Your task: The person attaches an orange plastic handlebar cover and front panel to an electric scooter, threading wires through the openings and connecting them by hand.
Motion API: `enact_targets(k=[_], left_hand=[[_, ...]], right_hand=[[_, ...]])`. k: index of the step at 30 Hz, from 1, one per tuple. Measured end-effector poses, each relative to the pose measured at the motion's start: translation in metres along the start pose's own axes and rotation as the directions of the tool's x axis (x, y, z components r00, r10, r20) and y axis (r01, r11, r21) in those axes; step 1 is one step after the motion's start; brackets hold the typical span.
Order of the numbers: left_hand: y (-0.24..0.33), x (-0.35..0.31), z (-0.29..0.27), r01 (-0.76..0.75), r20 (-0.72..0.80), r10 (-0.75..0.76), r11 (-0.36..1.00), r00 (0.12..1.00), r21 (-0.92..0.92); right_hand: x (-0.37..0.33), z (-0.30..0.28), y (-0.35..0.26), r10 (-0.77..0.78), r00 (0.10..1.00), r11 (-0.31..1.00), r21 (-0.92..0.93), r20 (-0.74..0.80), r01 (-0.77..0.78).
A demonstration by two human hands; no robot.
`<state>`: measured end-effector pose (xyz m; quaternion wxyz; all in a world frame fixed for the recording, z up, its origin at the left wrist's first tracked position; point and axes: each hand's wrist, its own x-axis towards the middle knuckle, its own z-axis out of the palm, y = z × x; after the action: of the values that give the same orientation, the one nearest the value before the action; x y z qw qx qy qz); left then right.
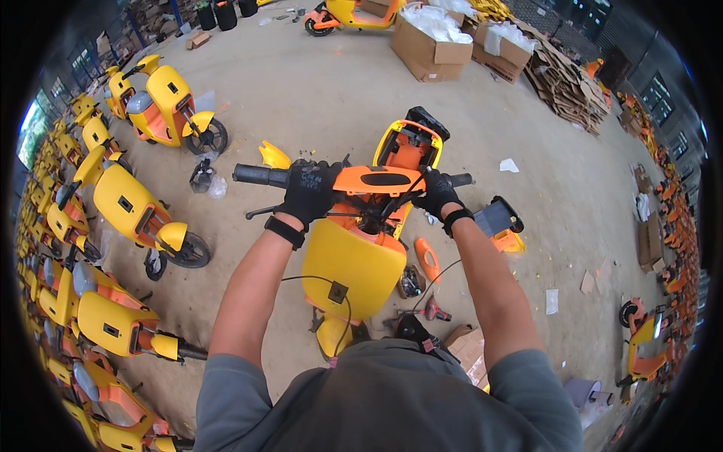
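Note:
A yellow electric scooter (352, 265) stands in front of me, its front panel toward my body. Across its handlebar lies an orange handlebar cover (379, 180) with a dark oval opening. My left hand (310, 187), in a black glove, closes around the cover's left end beside the black handlebar grip (260, 175). At the other end my right hand (437, 193), also gloved, grips the cover near the right handlebar grip (461, 180); its fingertips are partly hidden. Black cables (376, 217) show below the cover. The scooter's seat area (410, 151) is uncovered.
Rows of yellow scooters (132, 200) stand on my left. On the floor nearby are a red drill (435, 309), an orange trim piece (427, 258) and a grey bin-like part (497, 217). Cardboard boxes (429, 53) and flattened cardboard (565, 87) lie at the far right.

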<state>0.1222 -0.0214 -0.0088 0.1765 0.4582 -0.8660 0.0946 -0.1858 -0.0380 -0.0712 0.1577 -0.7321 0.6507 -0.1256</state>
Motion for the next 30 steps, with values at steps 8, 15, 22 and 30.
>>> enact_targets(k=[8, 15, 22, 30], left_hand=[[0.004, 0.006, 0.015, 0.040, 0.055, -0.040, 0.999, 0.998, 0.009], [0.034, 0.014, 0.013, 0.053, 0.224, -0.097, 0.980, 0.970, 0.194], [0.061, 0.035, 0.031, 0.096, 0.235, -0.189, 0.929, 0.954, 0.357], [0.066, 0.048, 0.020, 0.155, 0.308, -0.235, 0.953, 0.922, 0.261]], right_hand=[[0.018, 0.022, 0.031, -0.139, 0.990, 0.989, -0.044, -0.026, 0.138], [0.017, 0.029, 0.038, -0.208, 0.973, 0.978, -0.034, -0.099, 0.206], [0.013, 0.025, 0.031, -0.213, 0.975, 0.975, 0.049, -0.058, 0.216], [0.013, 0.033, 0.040, -0.268, 0.958, 0.952, 0.123, -0.106, 0.280]])
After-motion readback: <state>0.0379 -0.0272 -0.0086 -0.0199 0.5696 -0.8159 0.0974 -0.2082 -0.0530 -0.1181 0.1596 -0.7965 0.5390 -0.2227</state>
